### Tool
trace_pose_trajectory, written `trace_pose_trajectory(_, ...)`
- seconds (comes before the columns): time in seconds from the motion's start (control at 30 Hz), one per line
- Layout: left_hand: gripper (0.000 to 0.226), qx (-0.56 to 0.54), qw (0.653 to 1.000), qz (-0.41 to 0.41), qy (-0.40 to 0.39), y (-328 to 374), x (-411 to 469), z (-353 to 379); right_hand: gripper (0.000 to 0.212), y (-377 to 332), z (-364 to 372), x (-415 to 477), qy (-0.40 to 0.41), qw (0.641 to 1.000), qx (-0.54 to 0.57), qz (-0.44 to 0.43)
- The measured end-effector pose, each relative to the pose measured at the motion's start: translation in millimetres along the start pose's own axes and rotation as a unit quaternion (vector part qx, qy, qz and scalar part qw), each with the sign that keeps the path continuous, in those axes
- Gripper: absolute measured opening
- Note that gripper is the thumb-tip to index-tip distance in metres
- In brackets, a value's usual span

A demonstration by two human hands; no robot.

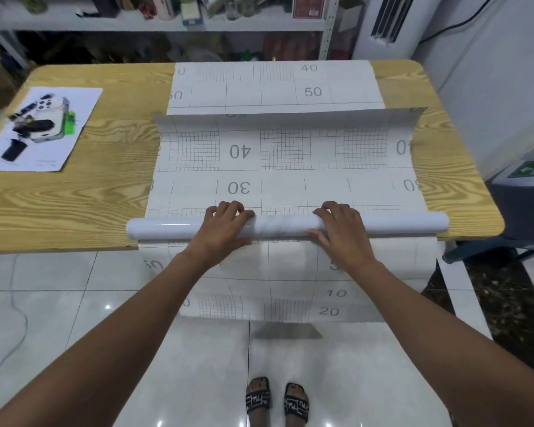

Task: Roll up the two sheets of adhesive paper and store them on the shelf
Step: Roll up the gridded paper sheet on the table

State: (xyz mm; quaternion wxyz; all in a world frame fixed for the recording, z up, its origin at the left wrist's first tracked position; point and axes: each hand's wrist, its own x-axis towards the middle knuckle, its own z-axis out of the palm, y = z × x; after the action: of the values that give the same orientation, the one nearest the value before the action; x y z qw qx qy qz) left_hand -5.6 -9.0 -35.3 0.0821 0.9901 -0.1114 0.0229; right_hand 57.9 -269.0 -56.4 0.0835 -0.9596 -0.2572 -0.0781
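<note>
Two gridded sheets of adhesive paper lie stacked on the wooden table (74, 195). The upper sheet (290, 161) is partly wound into a glossy white roll (284, 224) near the table's front edge, and its far edge curls upward. My left hand (225, 226) and my right hand (339, 229) both wrap around the roll's middle, fingers over the top and thumbs at the near side. The lower sheet (275, 87) stretches flat to the table's far edge and hangs over the front edge toward the floor (290, 282).
A printed page with a product photo (40, 127) lies on the table's left side. A cluttered shelf unit (167, 23) stands behind the table. A dark bin (521, 204) sits to the right. My sandalled feet (276, 399) stand on the glossy tile floor.
</note>
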Motion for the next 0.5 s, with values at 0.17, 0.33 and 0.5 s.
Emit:
trace_pose_trajectory(0.17,0.056,-0.005,1.000,0.007,-0.001,-3.9,3.0,-0.2,0.051,-4.9,1.9,-0.2,-0.004,1.000,-0.007,0.023)
trace_pose_trajectory(0.33,0.051,-0.003,1.000,0.006,-0.008,-7.8,7.4,1.6,0.052,-5.5,2.5,0.1,-0.012,0.999,-0.009,0.030)
trace_pose_trajectory(0.5,0.055,0.001,1.000,0.006,-0.014,-10.5,9.1,1.4,0.046,-5.3,2.4,2.4,0.006,0.999,0.016,0.033)
